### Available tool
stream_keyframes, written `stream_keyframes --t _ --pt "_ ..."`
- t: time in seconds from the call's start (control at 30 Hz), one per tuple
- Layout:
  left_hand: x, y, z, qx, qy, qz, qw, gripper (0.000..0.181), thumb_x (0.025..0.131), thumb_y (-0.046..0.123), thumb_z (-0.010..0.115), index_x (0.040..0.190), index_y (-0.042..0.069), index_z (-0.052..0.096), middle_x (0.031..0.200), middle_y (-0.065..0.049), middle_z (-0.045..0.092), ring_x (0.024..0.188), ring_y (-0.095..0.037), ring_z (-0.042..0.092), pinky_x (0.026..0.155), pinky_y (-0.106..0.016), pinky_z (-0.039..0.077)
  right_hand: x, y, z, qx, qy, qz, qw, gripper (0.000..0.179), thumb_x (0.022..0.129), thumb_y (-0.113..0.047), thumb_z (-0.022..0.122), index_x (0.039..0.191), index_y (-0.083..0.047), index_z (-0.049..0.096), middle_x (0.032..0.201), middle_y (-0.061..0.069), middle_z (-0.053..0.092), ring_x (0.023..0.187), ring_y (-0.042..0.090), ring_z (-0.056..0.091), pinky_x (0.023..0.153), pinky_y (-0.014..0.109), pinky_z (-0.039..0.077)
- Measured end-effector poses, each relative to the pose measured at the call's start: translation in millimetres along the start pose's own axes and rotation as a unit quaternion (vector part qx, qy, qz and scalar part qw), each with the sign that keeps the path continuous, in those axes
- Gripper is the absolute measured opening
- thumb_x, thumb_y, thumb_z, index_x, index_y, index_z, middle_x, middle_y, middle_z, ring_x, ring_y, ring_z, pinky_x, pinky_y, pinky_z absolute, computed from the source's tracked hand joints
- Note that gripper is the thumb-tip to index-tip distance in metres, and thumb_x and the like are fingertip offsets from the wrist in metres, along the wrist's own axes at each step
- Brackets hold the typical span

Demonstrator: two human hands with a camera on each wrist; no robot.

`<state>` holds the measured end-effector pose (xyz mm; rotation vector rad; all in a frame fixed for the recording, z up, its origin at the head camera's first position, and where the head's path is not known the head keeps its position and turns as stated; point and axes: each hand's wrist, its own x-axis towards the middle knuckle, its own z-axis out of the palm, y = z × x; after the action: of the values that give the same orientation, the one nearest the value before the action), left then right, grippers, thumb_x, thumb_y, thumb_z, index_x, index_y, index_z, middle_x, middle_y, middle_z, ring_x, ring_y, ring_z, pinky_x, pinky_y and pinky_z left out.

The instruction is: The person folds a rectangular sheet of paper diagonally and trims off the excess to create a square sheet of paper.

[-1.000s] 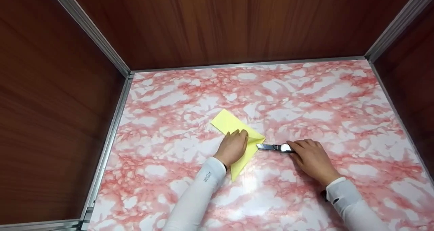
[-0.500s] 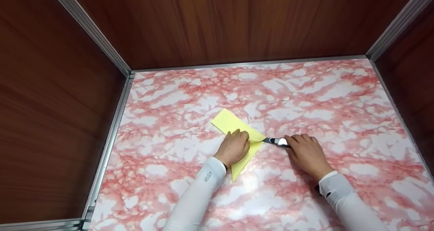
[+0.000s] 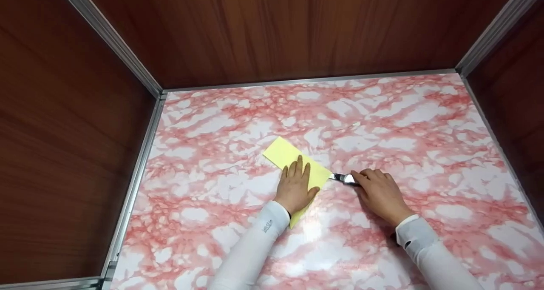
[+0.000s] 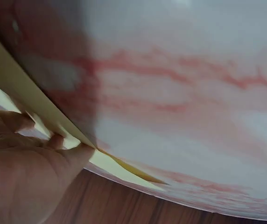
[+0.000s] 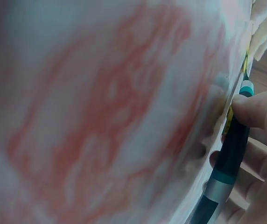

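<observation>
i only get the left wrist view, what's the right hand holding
Observer: The right hand grips a cutter.
Operator: where does its front end point
Observer: In the head view, its blade meets the right-hand corner of the yellow paper; whether any of it lies under the paper, I can't tell.
Operator: and what does it look like close up
Observer: The right wrist view shows a dark handle with teal bands.

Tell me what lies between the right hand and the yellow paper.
The head view shows a utility knife: the right hand grips its handle, and its blade end reaches a corner of the yellow paper.
</observation>
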<state>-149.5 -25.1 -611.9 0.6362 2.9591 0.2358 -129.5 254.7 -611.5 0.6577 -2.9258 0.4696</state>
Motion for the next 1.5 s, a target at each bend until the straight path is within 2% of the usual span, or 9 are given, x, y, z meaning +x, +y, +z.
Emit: stream_keyframes --t 0.17,0.37,0.77,1.0,1.5 --pt "-2.6 -2.9 0.8 -0.007 -0.027 -0.019 0.9994 0.086 0.103 0.063 0.044 0.163 0.005 0.022 0.168 -0.023 0.011 0.156 -0.034 0.011 0.124 -0.045 0.014 0.9 -0.8 1.3 0.004 0.007 -0.002 1.0 0.046 0.095 -0.019 0.074 0.139 -0.009 0.065 0.111 0.009 0.064 0.098 0.033 0.059 0.082 0.053 0.044" --pt "-2.4 -2.6 -2.4 -0.001 -0.046 -0.028 0.9985 0.091 0.102 0.065 0.042 0.163 0.002 0.017 0.169 -0.02 0.01 0.156 -0.032 0.007 0.125 -0.043 0.011 1.9 -1.0 3.1 0.011 0.004 -0.001 0.9999 0.047 0.095 -0.019 0.074 0.139 -0.01 0.065 0.108 0.009 0.063 0.097 0.033 0.058 0.083 0.053 0.044" --pt "-3.3 -1.4 -4.2 0.011 -0.047 -0.028 0.9985 0.09 0.102 0.065 0.043 0.163 0.002 0.02 0.169 -0.021 0.013 0.156 -0.034 0.011 0.124 -0.043 0.014 3.0 -1.4 2.6 0.016 0.018 -0.009 0.9997 0.046 0.093 -0.019 0.076 0.138 -0.01 0.067 0.106 0.008 0.063 0.093 0.032 0.057 0.079 0.05 0.043" --pt "-3.2 -3.1 -3.0 0.003 -0.062 -0.034 0.9975 0.091 0.102 0.066 0.039 0.164 0.003 0.015 0.17 -0.02 0.007 0.157 -0.032 0.005 0.125 -0.042 0.009 4.5 1.6 2.2 0.018 0.019 -0.004 0.9996 0.046 0.093 -0.02 0.076 0.138 -0.011 0.067 0.106 0.009 0.063 0.093 0.032 0.057 0.081 0.051 0.043" --pt "-1.2 -4.9 0.3 0.006 -0.068 -0.037 0.997 0.091 0.102 0.067 0.037 0.164 0.005 0.013 0.17 -0.018 0.005 0.157 -0.031 0.002 0.125 -0.041 0.007 5.4 3.4 -0.5 0.018 0.007 0.009 0.9998 0.046 0.093 -0.02 0.076 0.138 -0.01 0.067 0.107 0.011 0.063 0.094 0.033 0.056 0.08 0.052 0.043"
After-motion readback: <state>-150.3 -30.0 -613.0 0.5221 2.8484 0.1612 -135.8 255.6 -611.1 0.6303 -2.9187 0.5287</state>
